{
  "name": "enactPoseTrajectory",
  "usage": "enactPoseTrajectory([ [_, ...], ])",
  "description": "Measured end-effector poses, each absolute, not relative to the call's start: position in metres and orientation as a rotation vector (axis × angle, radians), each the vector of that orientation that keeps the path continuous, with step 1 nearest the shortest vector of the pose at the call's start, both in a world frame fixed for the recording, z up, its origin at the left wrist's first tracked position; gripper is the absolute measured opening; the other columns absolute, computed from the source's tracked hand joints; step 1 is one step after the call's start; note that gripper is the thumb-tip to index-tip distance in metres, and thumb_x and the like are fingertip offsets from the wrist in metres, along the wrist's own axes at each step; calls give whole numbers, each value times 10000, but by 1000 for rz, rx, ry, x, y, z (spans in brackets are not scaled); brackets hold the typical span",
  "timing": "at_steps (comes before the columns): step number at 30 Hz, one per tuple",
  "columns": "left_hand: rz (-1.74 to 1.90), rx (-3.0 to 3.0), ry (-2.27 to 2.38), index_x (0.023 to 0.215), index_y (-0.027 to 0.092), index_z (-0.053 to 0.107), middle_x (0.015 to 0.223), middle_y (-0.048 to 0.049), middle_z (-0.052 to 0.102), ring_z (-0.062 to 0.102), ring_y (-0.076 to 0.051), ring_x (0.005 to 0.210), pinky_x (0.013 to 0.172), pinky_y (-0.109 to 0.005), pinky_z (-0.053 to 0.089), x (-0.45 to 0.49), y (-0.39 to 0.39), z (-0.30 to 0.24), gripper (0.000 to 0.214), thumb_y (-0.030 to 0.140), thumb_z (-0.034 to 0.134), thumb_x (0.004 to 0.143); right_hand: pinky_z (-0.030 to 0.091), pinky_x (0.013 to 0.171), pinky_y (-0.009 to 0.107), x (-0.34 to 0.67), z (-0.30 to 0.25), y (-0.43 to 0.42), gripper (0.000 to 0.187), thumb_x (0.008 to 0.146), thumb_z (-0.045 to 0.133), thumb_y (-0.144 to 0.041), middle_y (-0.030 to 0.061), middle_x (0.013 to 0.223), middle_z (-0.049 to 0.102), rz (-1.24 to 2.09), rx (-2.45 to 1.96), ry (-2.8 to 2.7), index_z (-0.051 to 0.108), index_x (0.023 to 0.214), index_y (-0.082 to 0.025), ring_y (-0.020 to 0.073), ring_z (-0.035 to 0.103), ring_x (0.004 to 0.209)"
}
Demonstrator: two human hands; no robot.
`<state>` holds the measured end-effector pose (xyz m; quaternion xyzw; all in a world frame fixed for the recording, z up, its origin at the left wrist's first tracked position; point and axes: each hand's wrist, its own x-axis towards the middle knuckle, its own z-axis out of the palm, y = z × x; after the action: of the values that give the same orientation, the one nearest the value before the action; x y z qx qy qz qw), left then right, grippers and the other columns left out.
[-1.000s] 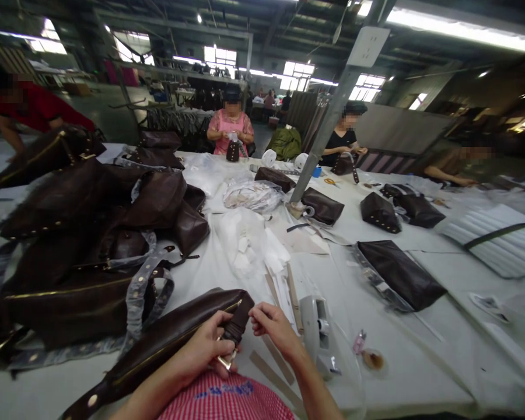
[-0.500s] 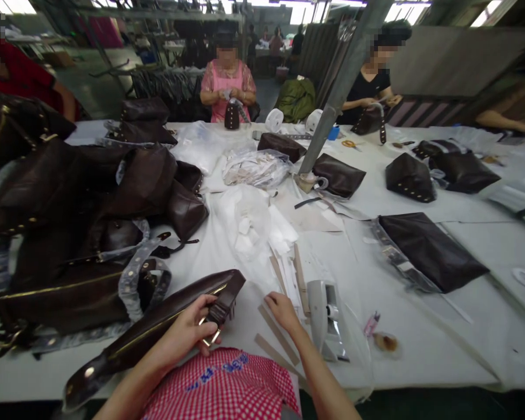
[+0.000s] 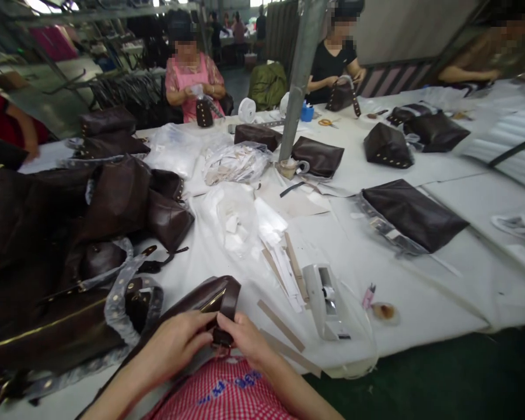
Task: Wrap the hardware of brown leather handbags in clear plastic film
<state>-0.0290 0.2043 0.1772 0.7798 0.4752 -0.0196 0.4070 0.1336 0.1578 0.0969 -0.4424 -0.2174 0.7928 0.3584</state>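
A long dark brown leather bag [image 3: 190,300] with a gold zipper lies at the table's front edge, against the red checked apron [image 3: 219,391]. Its leather strap [image 3: 231,298] loops over the bag's right end. My left hand [image 3: 186,338] is closed on the strap from the left, fingertips near its lower part. From the right, my right hand [image 3: 247,339] pinches the same strap, thumb and fingers meeting beside the left fingertips. The buckle is mostly hidden between the hands. Grey-brown card strips [image 3: 281,325] lie just right of my right hand.
A tape dispenser [image 3: 321,300] stands to the right, near a small pink tool [image 3: 368,296]. Brown bags [image 3: 118,198] are heaped at the left. Another bag [image 3: 413,216] lies at the right. A metal post [image 3: 300,81] rises mid-table. Co-workers sit across.
My right hand has moved left from the card strips onto the strap. The buckle, plain to see before, is now mostly covered. The view has turned to the right.
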Motion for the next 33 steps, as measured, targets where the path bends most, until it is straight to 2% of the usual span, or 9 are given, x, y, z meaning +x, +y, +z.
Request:
enactPoseTrajectory([
  [3, -44, 2311, 1243, 1110, 219, 656, 981, -67, 675, 642, -209, 911, 825, -310, 488, -8, 258, 184, 316, 296, 398, 944, 432, 557, 251, 134, 93, 147, 674, 671, 652, -692, 73, 727, 705, 2041, -1133, -530, 666, 1009, -110, 136, 584, 568],
  [5, -90, 2550, 1089, 1081, 199, 664, 970, -75, 669, 639, -208, 918, 820, -302, 489, 16, 296, 164, 298, 263, 407, 946, 433, 566, 253, 135, 90, 139, 679, 674, 652, -690, 99, 778, 720, 2026, -1143, -534, 665, 1018, -105, 137, 587, 586],
  [9, -385, 2763, 380, 1153, 159, 621, 1274, -132, 593, 589, -241, 1111, 898, -303, 477, 61, 351, 76, 312, 186, 606, 843, 436, 610, 259, 131, 87, 128, 687, 686, 637, -699, 101, 807, 723, 1961, -1187, -509, 663, 1040, -110, 153, 604, 661],
  [11, -473, 2772, 218, 1223, 111, 572, 1384, -188, 500, 542, -280, 1191, 946, -330, 461, 71, 363, 30, 479, 190, 699, 768, 443, 617, 268, 129, 86, 125, 721, 674, 627, -726, 100, 798, 719, 1943, -1206, -484, 663, 1047, -110, 160, 601, 666],
  [13, -426, 2751, 180, 1234, 108, 563, 1406, -193, 479, 515, -281, 1227, 970, -339, 448, 72, 366, -6, 488, 178, 692, 768, 454, 623, 280, 128, 86, 122, 761, 648, 621, -757, 101, 790, 715, 1938, -1225, -464, 665, 1043, -108, 167, 599, 667],
  [18, -238, 2685, 329, 1018, 149, 665, 1292, -122, 595, 544, -221, 1178, 940, -316, 453, 68, 362, -41, 262, 83, 448, 889, 468, 652, 292, 128, 81, 117, 803, 618, 609, -792, 102, 801, 707, 1937, -1265, -456, 668, 1031, -105, 185, 614, 717],
  [21, -235, 2659, 478, 853, 155, 680, 1064, -99, 687, 606, -208, 1034, 875, -301, 469, 72, 362, -46, 242, 104, 446, 881, 469, 676, 299, 126, 82, 118, 766, 644, 612, -769, 93, 793, 703, 1927, -1276, -470, 671, 1027, -109, 180, 614, 709],
  [25, -252, 2615, 662, 742, 150, 652, 823, -87, 683, 620, -212, 838, 783, -310, 471, 81, 367, -52, 221, 139, 464, 856, 480, 680, 306, 123, 86, 121, 747, 634, 623, -766, 91, 804, 699, 1895, -1301, -455, 686, 1004, -121, 188, 610, 731],
  [33, -260, 2457, 690, 712, 168, 584, 844, -84, 645, 573, -234, 874, 813, -322, 430, 82, 365, -56, 65, 116, 552, 733, 474, 685, 316, 116, 77, 111, 675, 663, 632, -734, 91, 809, 707, 1810, -1370, -420, 701, 981, -142, 201, 604, 747],
])
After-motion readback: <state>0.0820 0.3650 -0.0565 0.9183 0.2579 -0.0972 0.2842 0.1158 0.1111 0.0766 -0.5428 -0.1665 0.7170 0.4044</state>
